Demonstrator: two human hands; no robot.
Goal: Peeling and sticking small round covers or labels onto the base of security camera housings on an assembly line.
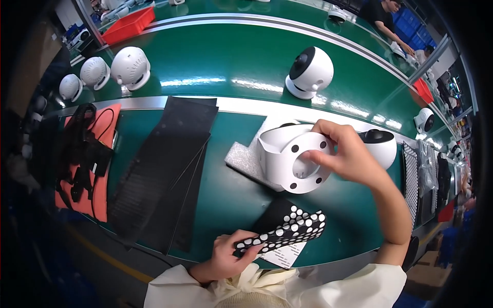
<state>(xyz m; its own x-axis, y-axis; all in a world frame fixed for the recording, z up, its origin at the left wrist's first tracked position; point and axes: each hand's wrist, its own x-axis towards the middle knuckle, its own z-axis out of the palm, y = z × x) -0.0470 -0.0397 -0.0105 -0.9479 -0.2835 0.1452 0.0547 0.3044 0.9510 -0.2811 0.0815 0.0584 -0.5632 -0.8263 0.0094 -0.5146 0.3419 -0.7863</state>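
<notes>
My right hand (341, 149) grips the rim of a white round-headed camera (275, 149). Its thumb reaches into the round opening of the ring-shaped base, which faces me and bears several black dots. Grey foam (244, 159) lies under and beside that camera. Near the table's front edge, my left hand (228, 259) pinches a curled black sheet of round pads (300, 228) with rows of white circles. A printed white paper (285, 255) shows beneath the sheet. Another white camera (382, 149) with a black front sits just right of my right wrist.
Long black sheets (164, 154) lie left of centre, beside black cables and adapters (84, 154) on orange foam (100, 205). Beyond the metal rail, several white cameras (131, 66) stand on the green conveyor belt (221, 56). Red bins (128, 25) and a person (382, 20) are farther off.
</notes>
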